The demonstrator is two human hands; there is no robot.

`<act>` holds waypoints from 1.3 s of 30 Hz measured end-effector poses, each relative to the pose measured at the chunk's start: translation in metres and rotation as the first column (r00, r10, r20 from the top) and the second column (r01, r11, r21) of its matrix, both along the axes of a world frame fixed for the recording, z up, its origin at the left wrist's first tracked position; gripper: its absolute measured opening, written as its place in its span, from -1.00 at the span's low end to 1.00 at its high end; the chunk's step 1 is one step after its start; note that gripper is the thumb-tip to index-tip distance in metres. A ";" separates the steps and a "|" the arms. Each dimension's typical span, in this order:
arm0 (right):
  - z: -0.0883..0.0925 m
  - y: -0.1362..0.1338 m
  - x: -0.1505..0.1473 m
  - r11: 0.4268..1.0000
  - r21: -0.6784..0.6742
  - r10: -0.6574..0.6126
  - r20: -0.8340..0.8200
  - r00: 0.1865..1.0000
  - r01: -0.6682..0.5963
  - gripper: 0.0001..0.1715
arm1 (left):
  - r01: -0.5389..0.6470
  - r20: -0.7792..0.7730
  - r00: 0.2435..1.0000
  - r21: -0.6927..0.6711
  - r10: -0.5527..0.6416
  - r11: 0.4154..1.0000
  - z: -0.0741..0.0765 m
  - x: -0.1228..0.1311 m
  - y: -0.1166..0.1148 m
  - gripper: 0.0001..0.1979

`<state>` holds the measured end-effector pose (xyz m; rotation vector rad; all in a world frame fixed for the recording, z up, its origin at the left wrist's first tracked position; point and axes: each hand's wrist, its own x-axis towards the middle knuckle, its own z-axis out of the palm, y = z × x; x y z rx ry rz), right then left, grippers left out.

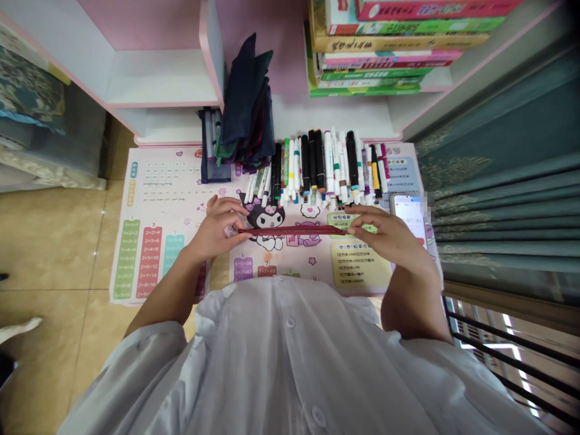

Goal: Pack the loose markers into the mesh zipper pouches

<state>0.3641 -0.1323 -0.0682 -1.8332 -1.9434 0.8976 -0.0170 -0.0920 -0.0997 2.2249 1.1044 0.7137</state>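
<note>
A dark red zippered pouch is stretched level between my hands, seen almost edge-on above the desk mat. My left hand pinches its left end between thumb and fingers. At the other end, my right hand grips the pouch's right corner the same way. Just beyond the pouch lies a wide row of marker pens with black, white and coloured barrels. Left of the pens leans a pile of dark blue, green and red fabric pouches. A navy mesh pouch with pens inside lies beside that pile.
The printed desk mat covers the desk. A phone with its screen lit lies by my right hand. Stacked books fill the shelf at the back right. A teal curtain hangs on the right.
</note>
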 end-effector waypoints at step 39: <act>0.018 -0.033 -0.120 0.944 0.211 -0.107 -0.533 0.840 0.255 -0.56 | -0.417 0.421 0.877 0.424 0.233 0.804 0.024 0.002 -0.078 -0.76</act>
